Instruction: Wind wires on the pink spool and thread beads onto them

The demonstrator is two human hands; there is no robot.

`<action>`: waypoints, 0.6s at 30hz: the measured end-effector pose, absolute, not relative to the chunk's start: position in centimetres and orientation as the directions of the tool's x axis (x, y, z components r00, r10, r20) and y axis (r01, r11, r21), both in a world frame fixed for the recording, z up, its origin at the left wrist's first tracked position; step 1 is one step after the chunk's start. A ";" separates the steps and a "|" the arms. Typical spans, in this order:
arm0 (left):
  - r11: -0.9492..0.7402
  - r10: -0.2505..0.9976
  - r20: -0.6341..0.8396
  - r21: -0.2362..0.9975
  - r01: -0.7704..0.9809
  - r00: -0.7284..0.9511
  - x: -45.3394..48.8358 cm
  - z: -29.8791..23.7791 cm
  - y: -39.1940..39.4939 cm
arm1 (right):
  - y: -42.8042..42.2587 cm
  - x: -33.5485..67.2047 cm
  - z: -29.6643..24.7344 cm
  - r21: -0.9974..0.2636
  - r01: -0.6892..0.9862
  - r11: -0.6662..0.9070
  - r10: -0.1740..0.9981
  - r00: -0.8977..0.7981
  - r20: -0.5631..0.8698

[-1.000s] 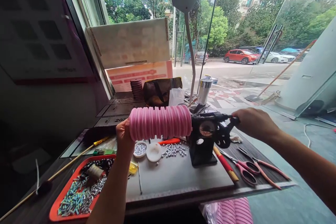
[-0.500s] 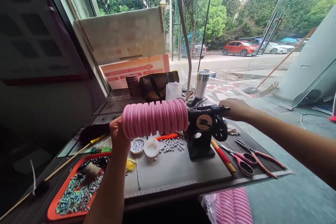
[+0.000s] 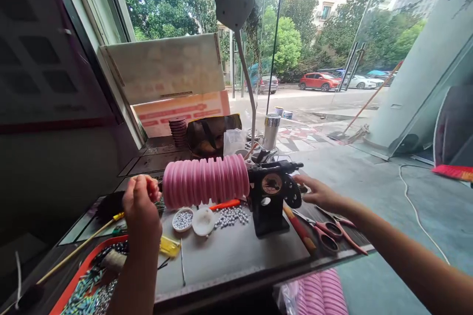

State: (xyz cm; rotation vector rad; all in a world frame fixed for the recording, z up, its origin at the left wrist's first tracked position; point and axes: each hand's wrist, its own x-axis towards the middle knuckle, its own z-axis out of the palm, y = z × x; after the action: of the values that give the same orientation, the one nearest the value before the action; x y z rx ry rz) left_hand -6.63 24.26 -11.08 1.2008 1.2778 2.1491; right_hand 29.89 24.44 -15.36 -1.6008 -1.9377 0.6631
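Observation:
A pink ribbed roll (image 3: pixel 204 182) sits level on the shaft of a black hand-crank machine (image 3: pixel 269 203) standing on the grey mat (image 3: pixel 236 251). My left hand (image 3: pixel 141 204) is closed in a pinch just off the roll's left end; what it pinches is too small to make out. My right hand (image 3: pixel 318 193) lies low beside the machine's toothed wheel (image 3: pixel 293 192), fingers stretched toward it, holding nothing. Loose white beads (image 3: pixel 229 215), a small bowl of beads (image 3: pixel 182 219) and a white lid (image 3: pixel 202 221) lie under the roll.
Red scissors (image 3: pixel 329 234) and a red-and-yellow tool (image 3: pixel 300 229) lie right of the machine. An orange tray (image 3: pixel 79 278) of small tubes sits front left. More pink rolls (image 3: pixel 318 295) hang below the table edge. A flask (image 3: pixel 271 131), dark bag (image 3: pixel 212 134) and cardboard box (image 3: pixel 166 71) stand behind.
My right hand let go of the machine's top handle and dropped beside the wheel. My left hand came off the roll's end and closed in a pinch. The camera swung right.

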 end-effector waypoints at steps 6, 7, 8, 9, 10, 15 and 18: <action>-0.402 0.561 0.826 0.318 0.859 -0.043 -5.6 -6.0 22.2 | 25.2 29.8 -13.6 -0.984 0.176 0.014 0.996 -0.088 -0.002; -0.372 0.592 0.802 0.187 0.909 0.077 -4.9 -5.0 22.2 | 25.4 29.5 -13.2 -0.988 0.153 0.024 0.996 -0.088 0.010; -0.354 0.636 0.753 0.090 0.931 0.169 -4.3 -4.0 22.2 | 25.6 29.3 -12.8 -0.991 0.131 0.034 0.997 -0.078 0.024; -0.346 0.693 0.681 0.026 0.938 0.237 -3.6 -3.2 22.3 | 25.6 29.1 -12.5 -0.994 0.103 0.038 0.998 -0.061 0.032; -0.344 0.756 0.588 -0.019 0.939 0.289 -2.9 -2.6 22.4 | 25.6 28.9 -12.2 -0.997 0.064 0.038 0.999 -0.035 0.036; -0.349 0.794 0.460 -0.192 0.917 0.398 -1.3 -3.6 22.1 | 24.7 28.9 -12.4 -0.985 -0.154 0.081 0.995 0.077 0.069; -0.372 0.527 0.713 -0.296 0.880 0.462 -1.7 -6.4 21.3 | 23.7 29.3 -13.3 -0.934 -0.344 0.099 0.988 0.143 0.052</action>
State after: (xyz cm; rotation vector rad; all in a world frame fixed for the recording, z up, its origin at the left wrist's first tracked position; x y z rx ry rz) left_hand -1.73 21.31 -6.39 3.1963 1.8202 1.0650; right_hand 29.32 23.70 -13.26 -0.9505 -0.8874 1.2072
